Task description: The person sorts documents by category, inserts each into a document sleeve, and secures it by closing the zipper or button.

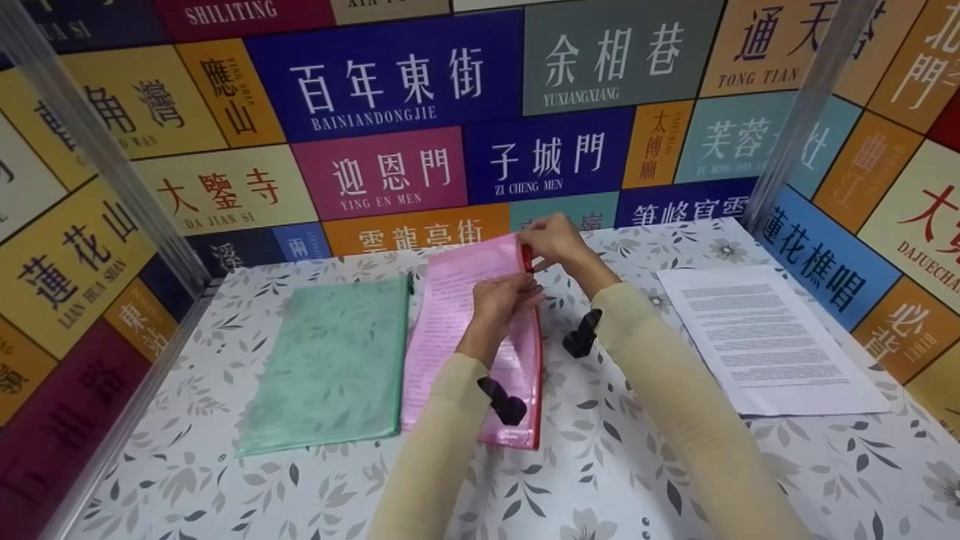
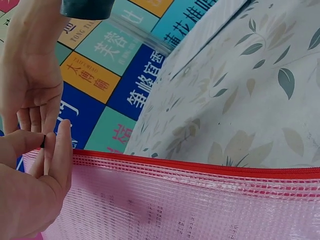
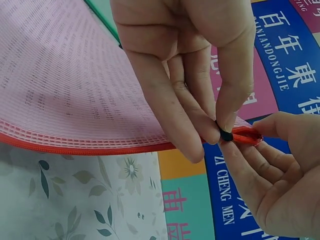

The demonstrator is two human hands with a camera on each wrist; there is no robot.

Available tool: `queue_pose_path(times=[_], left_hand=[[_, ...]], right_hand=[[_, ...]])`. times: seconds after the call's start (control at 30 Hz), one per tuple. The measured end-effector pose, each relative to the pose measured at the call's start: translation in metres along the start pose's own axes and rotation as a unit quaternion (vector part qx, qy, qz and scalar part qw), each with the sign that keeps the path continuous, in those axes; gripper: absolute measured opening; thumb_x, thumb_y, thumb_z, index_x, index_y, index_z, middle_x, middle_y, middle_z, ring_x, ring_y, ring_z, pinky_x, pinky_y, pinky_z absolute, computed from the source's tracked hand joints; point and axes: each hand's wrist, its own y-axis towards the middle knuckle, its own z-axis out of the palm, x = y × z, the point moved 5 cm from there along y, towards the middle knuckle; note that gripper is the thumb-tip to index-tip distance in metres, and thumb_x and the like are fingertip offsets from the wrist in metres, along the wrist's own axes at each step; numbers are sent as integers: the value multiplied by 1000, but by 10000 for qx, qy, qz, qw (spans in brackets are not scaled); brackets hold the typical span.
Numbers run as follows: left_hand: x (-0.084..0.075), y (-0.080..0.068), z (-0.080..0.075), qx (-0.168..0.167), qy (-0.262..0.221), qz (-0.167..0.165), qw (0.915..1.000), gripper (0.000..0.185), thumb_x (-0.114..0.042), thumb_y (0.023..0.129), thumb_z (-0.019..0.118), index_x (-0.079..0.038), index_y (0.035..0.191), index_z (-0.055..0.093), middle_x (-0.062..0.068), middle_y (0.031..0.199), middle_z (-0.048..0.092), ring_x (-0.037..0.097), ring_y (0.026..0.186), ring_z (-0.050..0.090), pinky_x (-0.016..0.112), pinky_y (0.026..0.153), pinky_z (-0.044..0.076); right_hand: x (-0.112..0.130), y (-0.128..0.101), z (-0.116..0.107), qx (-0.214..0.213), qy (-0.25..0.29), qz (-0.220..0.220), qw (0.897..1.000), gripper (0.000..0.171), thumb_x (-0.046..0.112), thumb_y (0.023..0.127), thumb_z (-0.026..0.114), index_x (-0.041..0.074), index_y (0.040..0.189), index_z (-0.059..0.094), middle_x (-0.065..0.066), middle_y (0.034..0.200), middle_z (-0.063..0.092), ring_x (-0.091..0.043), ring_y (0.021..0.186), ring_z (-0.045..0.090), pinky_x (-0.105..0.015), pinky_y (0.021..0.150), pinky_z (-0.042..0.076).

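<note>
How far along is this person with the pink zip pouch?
A printed sheet already lies inside the pink mesh zip pouch. Right now both hands work at its far end: one hand pinches the small black zipper pull, the other hand holds the pouch beside it. The green pouch and loose printed pages lie untouched.

We see a pink pouch of glossy mesh-reinforced plastic, a green one likewise, matt printed paper at right, and a smooth leaf-patterned tablecloth.
</note>
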Motion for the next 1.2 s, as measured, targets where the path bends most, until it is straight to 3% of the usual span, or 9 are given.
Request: queue_pose_path(times=[0.17, 0.47, 0.73, 0.97, 1.2], left_hand=[[0, 1, -1, 91, -50, -205, 9997, 25, -5, 92, 65, 12, 110, 70, 21, 96, 74, 23, 78, 75, 33, 74, 61], [2, -5, -1, 417, 373, -437, 9975, 28, -14, 97, 62, 9, 112, 71, 20, 104, 74, 36, 111, 70, 34, 78, 61], [3, -14, -7, 291, 537, -563, 9965, 30, -14, 95, 64, 8, 114, 70, 17, 98, 75, 37, 111, 69, 33, 71, 61], [7, -20, -13, 140, 832, -618, 9945, 28, -15, 95, 64, 6, 113, 71, 21, 109, 75, 34, 102, 73, 32, 69, 61], [20, -29, -14, 354, 1227, -735, 9891, 27, -10, 94, 63, 8, 112, 72, 26, 113, 72, 31, 92, 76, 35, 71, 61]], right_hand=[[0, 0, 0, 17, 61, -32, 10000, 27, 18, 95, 62, -1, 110, 71, -4, 77, 66, -14, 67, 67, -29, 56, 59], [-1, 0, -3, -123, -63, -92, 9999, 28, 15, 95, 59, -4, 112, 71, -7, 80, 67, -15, 72, 68, -29, 58, 59], [-1, 0, -2, -161, 83, 52, 9998, 26, 15, 93, 61, -4, 108, 72, -7, 78, 70, -15, 71, 69, -30, 60, 60], [-1, -1, 1, -240, 136, 350, 9990, 26, 18, 93, 61, -2, 104, 73, -7, 80, 72, -15, 75, 71, -31, 64, 60], [0, 2, -4, -374, 205, 355, 9985, 28, 21, 96, 59, 0, 107, 73, -11, 93, 74, -18, 81, 73, -29, 66, 60]])
